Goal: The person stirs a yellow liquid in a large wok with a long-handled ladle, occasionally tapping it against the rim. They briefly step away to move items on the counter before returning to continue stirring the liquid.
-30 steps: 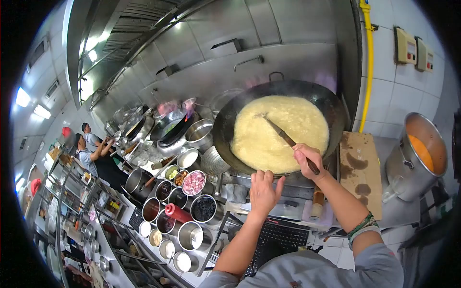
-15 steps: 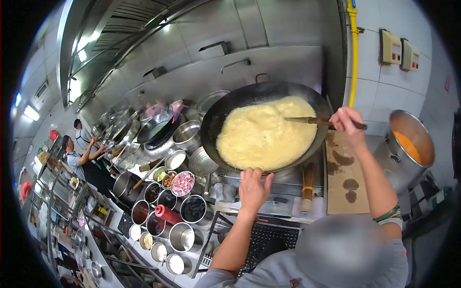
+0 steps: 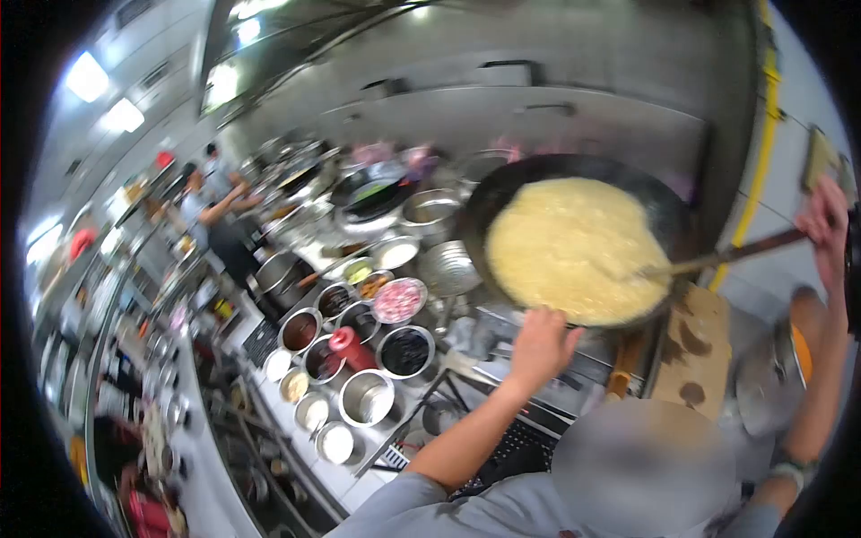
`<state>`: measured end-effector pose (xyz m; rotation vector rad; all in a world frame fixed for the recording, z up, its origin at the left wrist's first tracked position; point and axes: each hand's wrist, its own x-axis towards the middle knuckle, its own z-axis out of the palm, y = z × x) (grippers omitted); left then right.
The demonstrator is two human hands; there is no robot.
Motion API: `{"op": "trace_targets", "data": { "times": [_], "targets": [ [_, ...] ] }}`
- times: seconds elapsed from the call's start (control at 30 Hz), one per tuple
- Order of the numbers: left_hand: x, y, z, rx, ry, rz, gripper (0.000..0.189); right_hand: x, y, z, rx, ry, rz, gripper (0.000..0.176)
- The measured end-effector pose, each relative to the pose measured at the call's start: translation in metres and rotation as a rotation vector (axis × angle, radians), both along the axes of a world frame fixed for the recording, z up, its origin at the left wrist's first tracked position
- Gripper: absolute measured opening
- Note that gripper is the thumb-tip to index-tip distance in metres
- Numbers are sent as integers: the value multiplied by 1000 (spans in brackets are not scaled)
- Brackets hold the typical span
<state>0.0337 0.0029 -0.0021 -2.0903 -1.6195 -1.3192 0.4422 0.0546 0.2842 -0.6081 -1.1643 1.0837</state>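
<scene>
A big black wok (image 3: 502, 193) sits on the stove, filled with a pale yellow frothy mixture (image 3: 574, 247). My right hand (image 3: 827, 220) is at the far right, gripped on the wooden handle of a long ladle (image 3: 717, 258) whose end dips into the mixture. My left hand (image 3: 538, 345) grips the wok's near rim, apparently through a cloth. The picture is blurred by motion.
Left of the wok stand several steel bowls of ingredients (image 3: 399, 300) and a red squeeze bottle (image 3: 352, 350). A wooden board (image 3: 695, 350) and a steel pot of orange liquid (image 3: 780, 368) lie to the right. Two other people (image 3: 211, 211) work at further woks on the left.
My right hand has pulled the ladle handle out to the right and its end now rests in the mixture's right side. The view swung, shifting everything rightward. My left hand stays on the rim.
</scene>
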Motion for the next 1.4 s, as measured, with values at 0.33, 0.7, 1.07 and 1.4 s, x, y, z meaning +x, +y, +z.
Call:
{"op": "trace_targets", "data": {
  "times": [0.33,0.7,1.07,1.4],
  "targets": [
    [-1,-4,4,-91,-72,-3,36,14,43,-74,248,22,93,35],
    [-1,-1,4,-99,10,8,41,-142,72,-252,447,217,18,33],
    [-2,-7,3,-114,18,8,42,-224,66,-267,648,-504,-30,34],
    [-5,-10,2,-84,-30,-22,39,-123,88,-245,446,-328,-244,36]
  ]
}}
